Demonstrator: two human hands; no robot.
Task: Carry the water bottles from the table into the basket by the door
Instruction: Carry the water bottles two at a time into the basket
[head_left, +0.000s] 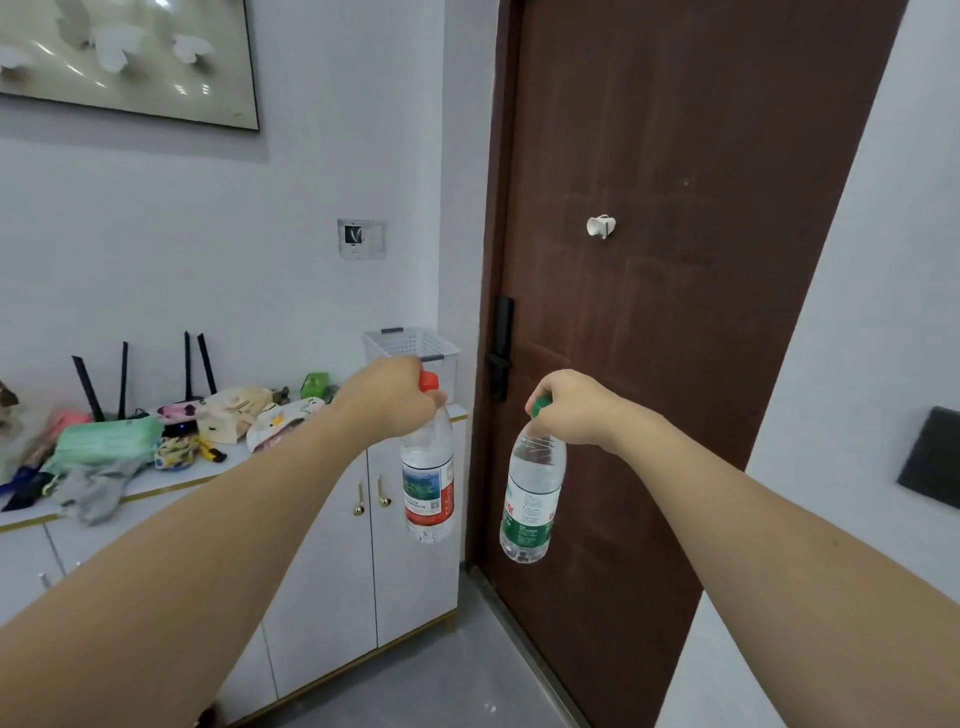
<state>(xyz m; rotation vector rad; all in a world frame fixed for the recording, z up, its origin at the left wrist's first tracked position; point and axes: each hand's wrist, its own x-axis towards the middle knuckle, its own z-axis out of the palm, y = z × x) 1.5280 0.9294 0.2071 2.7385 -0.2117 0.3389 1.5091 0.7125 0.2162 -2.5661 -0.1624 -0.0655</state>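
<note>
The left hand (396, 397), at centre frame, has its fingers closed around the neck of the red-capped bottle (428, 470), just below the cap. The bottle hangs upright beneath the hand, in front of the white cabinet (332, 561). The right hand (574, 408), just right of centre, has its fingers clamped on the neck of the green-capped bottle (531, 499), which hangs with a slight tilt (base toward the left) in front of the brown door (675, 260). The two bottles are near each other but apart. Both forearms extend from the lower corners of the frame. The white basket (415, 347) stands on the right end of the cabinet top, directly behind and above the left hand, just beside the door frame. Assorted clutter occupies the cabinet top at left of frame.
</note>
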